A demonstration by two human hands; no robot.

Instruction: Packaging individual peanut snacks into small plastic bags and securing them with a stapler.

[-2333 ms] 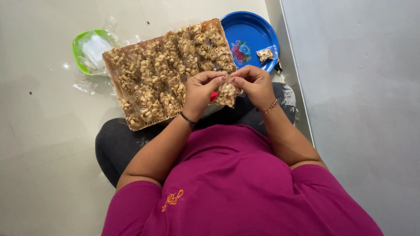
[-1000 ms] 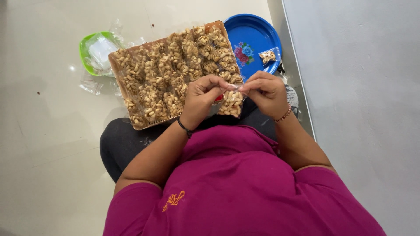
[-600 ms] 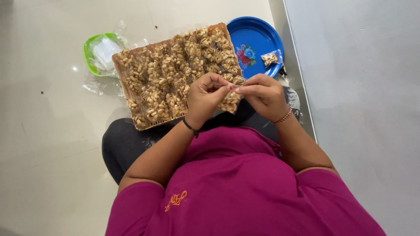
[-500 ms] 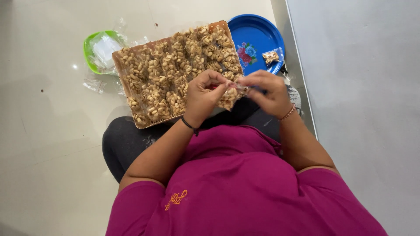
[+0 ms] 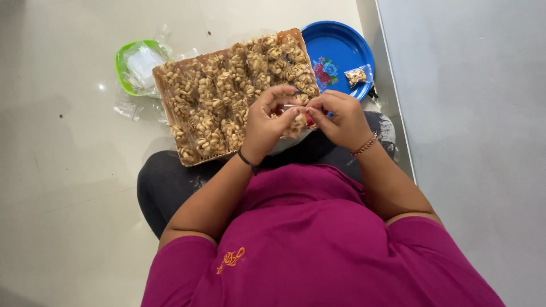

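Hands meet over the near right corner of a flat rectangular brown tray [image 5: 165,108] packed with rows of golden peanut-brittle pieces [image 5: 227,108], which rests on the person's lap above dark trousers. The left hand [image 5: 267,122] and the right hand [image 5: 339,116] pinch between their fingertips a small piece of peanut brittle in a thin clear plastic wrapper [image 5: 296,120], both hands closed on it from opposite sides; something red shows just beside it, too small to tell what.

The piece looks light and stiff but brittle, likely to snap or shed nuts if squeezed hard, and probably tacky where bare. The film around it is slippery and limp, so a hold on the wrapper's loose ends, with the block steadied by its edges, seems the safest grip.

Beyond the tray lies a round blue plate with a flower print [image 5: 335,42], carrying one wrapped brittle piece [image 5: 357,75]. To the tray's left sits a green plastic tub holding clear wrappers [image 5: 122,57], with more loose film on the pale tiled floor [image 5: 62,170].
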